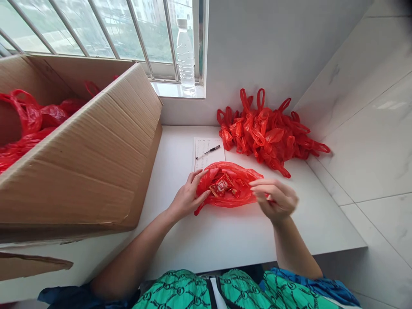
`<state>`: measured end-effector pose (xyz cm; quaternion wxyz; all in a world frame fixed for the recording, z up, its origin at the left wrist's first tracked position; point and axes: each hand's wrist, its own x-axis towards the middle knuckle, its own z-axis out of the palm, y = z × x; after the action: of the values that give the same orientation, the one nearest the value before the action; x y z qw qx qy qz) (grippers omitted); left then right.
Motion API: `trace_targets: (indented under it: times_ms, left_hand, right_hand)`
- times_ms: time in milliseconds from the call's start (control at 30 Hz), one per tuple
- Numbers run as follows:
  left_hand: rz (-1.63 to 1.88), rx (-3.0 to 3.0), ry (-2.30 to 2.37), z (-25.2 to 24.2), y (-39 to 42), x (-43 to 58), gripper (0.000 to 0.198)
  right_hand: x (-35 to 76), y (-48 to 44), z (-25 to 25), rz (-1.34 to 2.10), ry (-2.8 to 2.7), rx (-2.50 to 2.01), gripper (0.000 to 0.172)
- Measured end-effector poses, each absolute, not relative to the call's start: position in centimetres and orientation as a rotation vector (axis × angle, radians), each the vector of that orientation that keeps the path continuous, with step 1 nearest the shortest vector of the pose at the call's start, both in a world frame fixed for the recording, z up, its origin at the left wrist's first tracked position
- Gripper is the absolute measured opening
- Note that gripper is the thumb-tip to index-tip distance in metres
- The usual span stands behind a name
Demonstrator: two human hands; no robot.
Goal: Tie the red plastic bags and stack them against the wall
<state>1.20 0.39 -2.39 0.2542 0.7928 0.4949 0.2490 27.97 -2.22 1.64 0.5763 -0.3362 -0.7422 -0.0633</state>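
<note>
A red plastic bag [244, 198] lies on the white tabletop with its mouth spread wide. Inside it are several small red wrapped packets [222, 185] with gold print. My left hand [188, 195] holds the bag's left rim, thumb and forefinger apart along the edge. At the opposite side, my right hand [277, 197] is slightly blurred, its fingers bent together at the bag's right edge. A bit of red shows between those fingers. Part of the grip is hidden behind the fingers.
A large cardboard box [106, 159] with red bags inside stands at left. Tied red bags [264, 128] are heaped against the back wall. A pen [208, 152] lies on a printed sheet [201, 143] behind the open bag. A water bottle [186, 60] stands on the windowsill.
</note>
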Motion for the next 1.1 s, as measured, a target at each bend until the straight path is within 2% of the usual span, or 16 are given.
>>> trace_targets:
  times_ms: [100,200,267,367,433,533,733,800,900,967,1100]
  left_hand:
    - [0.699,2.127,1.449,-1.0,-0.9,0.0,0.06]
    - [0.612,2.13,1.613,-0.4,-3.1,-1.0,0.061]
    - [0.469,2.153,1.717,-0.8,-4.5,-1.2,0.056]
    - [0.305,2.239,1.726,-1.8,-5.7,-0.7,0.038]
    - [0.313,2.273,1.665,-2.0,-5.8,-0.4,0.025]
    - [0.569,2.186,1.502,-0.3,-5.2,-0.4,0.019]
    - [1.515,1.645,1.193,7.4,-2.9,-0.8,0.013]
    - [1.708,1.472,1.097,9.2,-1.6,-0.2,0.013]
    - [1.815,1.41,1.006,10.7,0.4,0.9,0.016]
    - [1.801,1.491,0.989,11.1,1.6,1.5,0.024]
    - [1.543,1.645,0.902,11.1,2.9,2.9,0.04]
  right_hand:
    - [30.6,-3.4,3.0,-0.38,-1.697,-0.963,0.014]
    - [32.4,-3.8,2.9,-0.395,-1.848,-1.271,0.039]
    - [33.0,-3.9,2.4,-0.334,-1.925,-1.42,0.045]
    - [33.1,-4.0,1.8,-0.21,-1.928,-1.495,0.024]
    - [32.9,-3.8,2.3,-0.088,-1.876,-1.466,0.014]
    - [32.5,-2.8,4.0,0.105,-1.767,-1.333,0.011]
    - [30.2,1.4,8.3,0.476,-1.466,-0.946,0.015]
    - [28.9,2.5,9.4,0.568,-1.363,-0.823,0.013]
    - [27.1,3.4,10.2,0.649,-1.248,-0.711,0.013]
    - [26.4,3.6,10.2,0.711,-1.23,-0.682,0.013]
    - [25.6,3.9,9.5,0.849,-1.336,-0.685,0.03]
